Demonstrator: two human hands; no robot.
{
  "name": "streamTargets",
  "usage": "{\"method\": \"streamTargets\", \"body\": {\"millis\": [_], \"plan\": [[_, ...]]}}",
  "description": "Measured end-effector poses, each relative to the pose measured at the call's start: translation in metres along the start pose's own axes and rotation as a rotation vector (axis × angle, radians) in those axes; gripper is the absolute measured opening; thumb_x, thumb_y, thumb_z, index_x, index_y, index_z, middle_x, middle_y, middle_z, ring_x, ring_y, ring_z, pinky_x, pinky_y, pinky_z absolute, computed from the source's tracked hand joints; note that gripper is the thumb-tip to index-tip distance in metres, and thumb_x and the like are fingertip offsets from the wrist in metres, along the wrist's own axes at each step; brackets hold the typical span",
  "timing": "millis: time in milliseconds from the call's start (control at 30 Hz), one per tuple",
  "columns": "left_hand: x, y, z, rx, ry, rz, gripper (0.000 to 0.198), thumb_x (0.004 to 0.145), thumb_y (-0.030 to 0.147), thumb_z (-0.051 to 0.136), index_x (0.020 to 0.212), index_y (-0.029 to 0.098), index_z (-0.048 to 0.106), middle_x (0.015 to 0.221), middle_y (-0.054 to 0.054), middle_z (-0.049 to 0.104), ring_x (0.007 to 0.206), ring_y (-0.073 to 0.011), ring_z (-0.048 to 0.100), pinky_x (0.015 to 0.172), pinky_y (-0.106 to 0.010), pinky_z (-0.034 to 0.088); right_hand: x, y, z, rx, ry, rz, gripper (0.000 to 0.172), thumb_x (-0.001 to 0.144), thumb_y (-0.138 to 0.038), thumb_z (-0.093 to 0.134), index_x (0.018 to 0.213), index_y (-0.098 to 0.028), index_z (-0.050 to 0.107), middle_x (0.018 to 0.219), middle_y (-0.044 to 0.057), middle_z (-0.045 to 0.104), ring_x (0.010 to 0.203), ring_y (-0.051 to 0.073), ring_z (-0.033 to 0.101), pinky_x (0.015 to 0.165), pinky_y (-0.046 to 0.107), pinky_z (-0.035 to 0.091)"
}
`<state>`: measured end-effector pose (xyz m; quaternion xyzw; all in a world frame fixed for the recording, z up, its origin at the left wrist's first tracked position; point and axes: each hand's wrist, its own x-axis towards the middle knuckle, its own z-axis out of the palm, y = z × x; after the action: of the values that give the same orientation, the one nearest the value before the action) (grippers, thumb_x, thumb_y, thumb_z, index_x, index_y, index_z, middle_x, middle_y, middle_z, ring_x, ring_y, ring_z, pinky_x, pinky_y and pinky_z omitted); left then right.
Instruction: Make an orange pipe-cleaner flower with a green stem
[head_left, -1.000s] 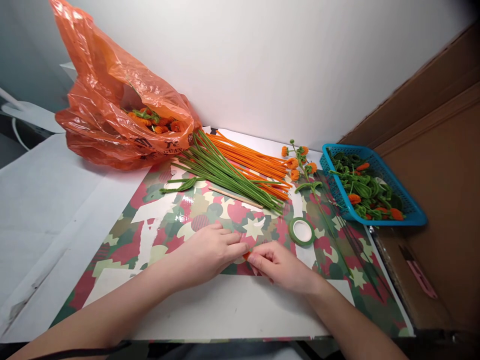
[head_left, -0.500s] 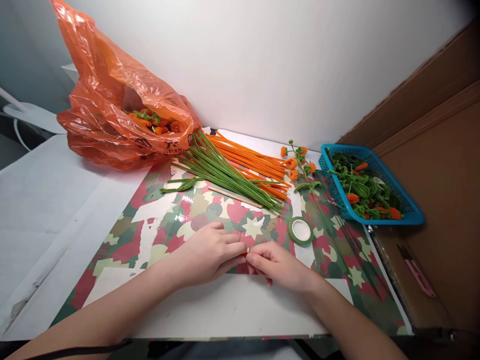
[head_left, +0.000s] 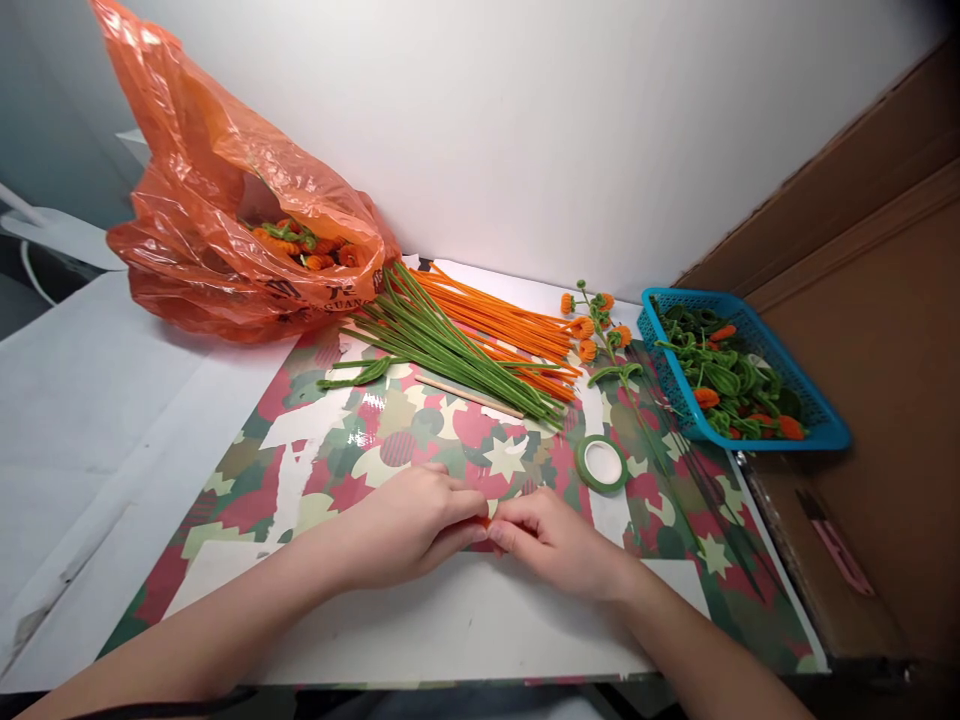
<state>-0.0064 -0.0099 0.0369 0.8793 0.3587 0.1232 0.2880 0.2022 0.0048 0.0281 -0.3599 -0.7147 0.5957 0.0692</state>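
My left hand (head_left: pixel 427 525) and my right hand (head_left: pixel 553 545) meet over the front of the table, fingertips pinched close together. Between them shows a bit of a small orange piece (head_left: pixel 487 522), mostly hidden by the fingers; its form cannot be made out. Behind the hands lie a bundle of green pipe cleaners (head_left: pixel 457 355) and a bundle of orange pipe cleaners (head_left: pixel 502 320). A thin wooden stick (head_left: pixel 469 396) rests in front of the green bundle. To the right of my right hand is a roll of green tape (head_left: pixel 602 464).
An orange plastic bag (head_left: pixel 247 270) with orange and green pieces stands at back left. A blue basket (head_left: pixel 840 432) of leaves and orange flowers sits at right, near an orange flower stem (head_left: pixel 619 370). Pink-handled scissors (head_left: pixel 844 555) lie on cardboard. A green leaf piece (head_left: pixel 360 376) lies left.
Both hands have shifted slightly toward me and closed in around the orange piece, of which less shows now. Other things lie as before.
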Motion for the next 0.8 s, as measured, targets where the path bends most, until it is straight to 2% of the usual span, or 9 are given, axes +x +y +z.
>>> {"method": "streamTargets", "body": {"millis": [100, 267, 600, 800], "plan": [[0.001, 0.001, 0.001, 0.029, -0.016, -0.037, 0.029, 0.096, 0.027, 0.038, 0.074, 0.019, 0.053, 0.059, 0.002, 0.059, 0.052, -0.0135, 0.052, 0.056, -0.026, 0.033, 0.000, 0.001, -0.003, 0.057, -0.035, 0.022, 0.028, 0.092, -0.029, 0.045, 0.068, -0.016, 0.052, 0.057, -0.005, 0.037, 0.055, 0.008, 0.032, 0.050, 0.023, 0.024], [0.002, 0.002, 0.004, 0.066, -0.032, -0.045, 0.018, 0.089, 0.024, 0.044, 0.074, 0.019, 0.053, 0.058, 0.002, 0.058, 0.049, -0.0132, 0.051, 0.051, -0.026, 0.030, -0.001, -0.001, -0.011, 0.177, -0.129, 0.110, 0.027, 0.090, -0.027, 0.045, 0.065, -0.017, 0.048, 0.055, -0.004, 0.043, 0.052, 0.008, 0.038, 0.049, 0.022, 0.028], [0.000, -0.004, 0.014, 0.108, 0.087, 0.068, 0.019, 0.087, 0.022, 0.047, 0.069, 0.020, 0.052, 0.052, 0.004, 0.053, 0.044, -0.0103, 0.044, 0.048, -0.025, 0.026, -0.002, -0.002, -0.009, 0.165, -0.141, 0.116, 0.025, 0.089, -0.027, 0.046, 0.065, -0.017, 0.045, 0.056, -0.005, 0.043, 0.051, 0.008, 0.038, 0.048, 0.021, 0.029], [0.001, -0.003, 0.014, 0.121, 0.093, 0.095, 0.020, 0.090, 0.022, 0.044, 0.072, 0.020, 0.052, 0.053, 0.004, 0.052, 0.045, -0.0107, 0.043, 0.048, -0.026, 0.026, -0.002, -0.002, -0.009, 0.146, -0.134, 0.127, 0.025, 0.088, -0.025, 0.046, 0.064, -0.017, 0.045, 0.056, -0.005, 0.044, 0.052, 0.008, 0.039, 0.048, 0.022, 0.029]]}}
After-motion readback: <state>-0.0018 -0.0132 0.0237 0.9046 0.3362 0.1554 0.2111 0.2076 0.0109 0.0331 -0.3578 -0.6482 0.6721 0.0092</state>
